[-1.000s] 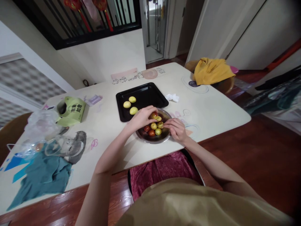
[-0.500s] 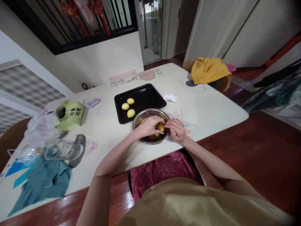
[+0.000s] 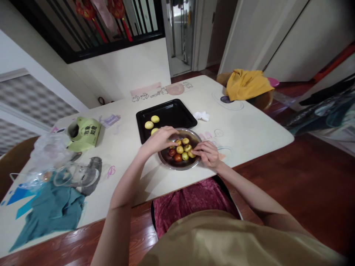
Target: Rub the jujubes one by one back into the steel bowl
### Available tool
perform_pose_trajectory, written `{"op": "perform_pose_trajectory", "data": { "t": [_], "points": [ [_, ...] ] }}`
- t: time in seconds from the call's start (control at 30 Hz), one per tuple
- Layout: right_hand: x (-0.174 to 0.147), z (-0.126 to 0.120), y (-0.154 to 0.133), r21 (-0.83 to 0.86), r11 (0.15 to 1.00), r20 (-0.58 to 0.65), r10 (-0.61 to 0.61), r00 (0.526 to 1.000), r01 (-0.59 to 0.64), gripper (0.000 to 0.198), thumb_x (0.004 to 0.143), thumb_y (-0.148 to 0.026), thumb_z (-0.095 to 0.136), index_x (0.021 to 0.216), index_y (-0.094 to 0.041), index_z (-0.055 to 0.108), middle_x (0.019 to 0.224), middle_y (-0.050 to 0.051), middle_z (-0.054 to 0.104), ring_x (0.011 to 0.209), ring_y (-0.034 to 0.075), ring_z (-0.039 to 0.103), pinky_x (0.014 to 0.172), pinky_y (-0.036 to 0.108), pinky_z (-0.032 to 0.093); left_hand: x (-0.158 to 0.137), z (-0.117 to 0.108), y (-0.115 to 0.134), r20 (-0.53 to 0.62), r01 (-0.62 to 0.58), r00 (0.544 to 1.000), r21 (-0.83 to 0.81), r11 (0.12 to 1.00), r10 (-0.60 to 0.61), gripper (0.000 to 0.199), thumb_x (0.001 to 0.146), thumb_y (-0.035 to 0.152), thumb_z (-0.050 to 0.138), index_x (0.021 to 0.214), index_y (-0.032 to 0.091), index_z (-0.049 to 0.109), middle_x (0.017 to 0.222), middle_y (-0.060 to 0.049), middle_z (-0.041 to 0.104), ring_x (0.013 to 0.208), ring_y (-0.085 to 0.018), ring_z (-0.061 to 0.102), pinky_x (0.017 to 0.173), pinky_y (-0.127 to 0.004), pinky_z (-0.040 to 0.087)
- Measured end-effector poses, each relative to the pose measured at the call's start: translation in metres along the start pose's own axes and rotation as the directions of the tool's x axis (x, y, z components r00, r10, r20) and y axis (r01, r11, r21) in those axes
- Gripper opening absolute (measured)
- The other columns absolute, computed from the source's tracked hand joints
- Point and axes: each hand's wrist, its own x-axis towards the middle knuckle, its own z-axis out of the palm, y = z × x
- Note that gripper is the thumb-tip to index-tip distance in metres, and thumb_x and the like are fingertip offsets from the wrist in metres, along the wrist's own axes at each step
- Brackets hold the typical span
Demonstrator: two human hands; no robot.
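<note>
- Red and yellow-green fruits (image 3: 179, 149) lay in the metal bowl (image 3: 179, 169) near the table's (image 3: 124, 147) edge — more of them showing than half a second earlier.
- The left hand (image 3: 161, 141) had drawn back leftward, off the pile it had covered; the handling seemed unfinished.
- Its thumb and fingers stood apart, over the bowl's left side; contact with fruit couldn't be told.
- The right hand's (image 3: 208, 153) fingertips met a yellowish fruit (image 3: 191, 154) at the right rim — whether gripping, unclear.
- Beyond, the black tray (image 3: 177, 114) held yellow fruits (image 3: 149, 125), one partly hidden.
</note>
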Motion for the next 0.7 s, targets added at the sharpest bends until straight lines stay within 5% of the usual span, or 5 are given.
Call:
{"op": "perform_pose_trajectory", "data": {
  "t": [0.23, 0.37, 0.7],
  "points": [
    [0.0, 0.003, 0.0, 0.045, 0.999, -0.015, -0.005, 1.0, 0.006, 0.036, 0.107, -0.021, 0.048, 0.103, -0.021, 0.084, 0.087, 0.009, 0.077, 0.087, 0.023, 0.07, 0.074, 0.04, 0.053, -0.018, -0.022, -0.037, -0.038, 0.285, 0.958, 0.216, 0.934, -0.284, 0.042, 0.094, 0.032, 0.08, 0.132, 0.018, 0.069, 0.139, -0.014, 0.07, 0.13, -0.034, 0.066, 0.113, -0.045, 0.053],
    [0.002, 0.004, 0.0, 0.043, 0.999, 0.027, -0.011, 1.0, 0.01, 0.038, 0.108, -0.022, 0.047, 0.102, -0.021, 0.084, 0.087, 0.008, 0.078, 0.088, 0.023, 0.07, 0.073, 0.04, 0.052, -0.019, -0.021, -0.048, 0.026, 0.407, 0.904, 0.26, 0.876, -0.428, 0.043, 0.095, 0.031, 0.077, 0.136, 0.022, 0.068, 0.14, -0.012, 0.07, 0.124, -0.032, 0.07, 0.102, -0.04, 0.057],
    [-0.002, 0.005, 0.004, 0.02, 0.999, 0.132, 0.023, 0.991, -0.026, 0.037, 0.108, -0.028, 0.048, 0.108, -0.023, 0.085, 0.094, 0.008, 0.083, 0.093, 0.024, 0.072, 0.078, 0.043, 0.057, -0.01, -0.01, -0.052, 0.05, 0.481, 0.852, 0.32, 0.816, -0.522, 0.04, 0.096, 0.025, 0.075, 0.135, 0.024, 0.069, 0.144, -0.012, 0.068, 0.126, -0.036, 0.07, 0.097, -0.042, 0.06]
  ]
}}
